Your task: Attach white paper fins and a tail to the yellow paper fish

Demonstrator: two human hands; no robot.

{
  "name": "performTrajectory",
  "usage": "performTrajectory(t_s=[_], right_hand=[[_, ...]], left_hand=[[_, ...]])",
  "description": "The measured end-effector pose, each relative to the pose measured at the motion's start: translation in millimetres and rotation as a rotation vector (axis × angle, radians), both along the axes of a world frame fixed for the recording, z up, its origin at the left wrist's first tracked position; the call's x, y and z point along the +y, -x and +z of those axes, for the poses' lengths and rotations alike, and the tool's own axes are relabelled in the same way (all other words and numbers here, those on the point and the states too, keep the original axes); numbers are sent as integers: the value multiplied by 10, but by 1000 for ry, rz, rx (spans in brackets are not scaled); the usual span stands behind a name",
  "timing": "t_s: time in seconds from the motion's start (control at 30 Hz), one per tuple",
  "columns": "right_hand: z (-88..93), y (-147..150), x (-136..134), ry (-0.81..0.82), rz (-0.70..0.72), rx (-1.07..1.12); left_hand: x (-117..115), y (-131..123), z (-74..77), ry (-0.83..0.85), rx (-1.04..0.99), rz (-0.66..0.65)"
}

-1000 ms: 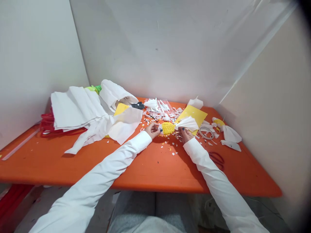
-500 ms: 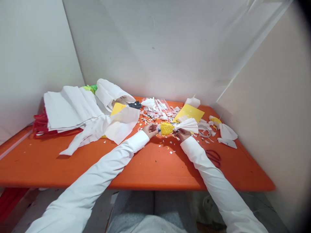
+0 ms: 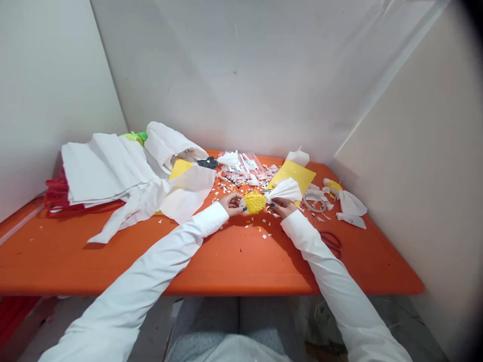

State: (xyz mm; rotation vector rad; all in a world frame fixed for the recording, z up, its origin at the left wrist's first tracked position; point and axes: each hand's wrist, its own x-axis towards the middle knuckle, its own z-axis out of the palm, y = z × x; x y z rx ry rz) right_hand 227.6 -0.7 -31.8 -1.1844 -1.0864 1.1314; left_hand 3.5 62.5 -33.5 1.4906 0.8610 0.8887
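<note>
A small yellow paper fish (image 3: 254, 202) with a white pleated fan tail (image 3: 286, 190) is held just above the orange table (image 3: 234, 256). My left hand (image 3: 231, 203) grips its yellow head end. My right hand (image 3: 282, 205) pinches the spot where the white tail joins the body. Both arms wear white sleeves. Small white and yellow paper scraps (image 3: 264, 232) lie under and around the fish.
A heap of white tissue paper (image 3: 124, 173) covers the left back. Yellow sheets (image 3: 295, 173) and cut strips (image 3: 245, 166) lie behind the hands. A tape ring (image 3: 314, 202), another paper fish (image 3: 345, 198) and red scissors (image 3: 332, 240) are to the right. Walls close three sides.
The fish has turned slightly in my hands and the tail points more upward. The view has shifted a little to the right.
</note>
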Motion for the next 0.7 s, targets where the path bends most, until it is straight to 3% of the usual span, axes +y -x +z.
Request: performTrajectory(t_s=[0.2, 0.4, 0.57, 0.7], right_hand=[[63, -116, -21, -60, -20, 27], [11, -138, 7, -91, -95, 81], [2, -276, 105, -152, -205, 89], [57, -706, 175, -205, -464, -28]], left_hand=[[42, 96, 77, -21, 14, -31], [4, 114, 40, 60, 64, -62], [62, 169, 81, 44, 52, 77], [175, 337, 230, 2, 36, 255]])
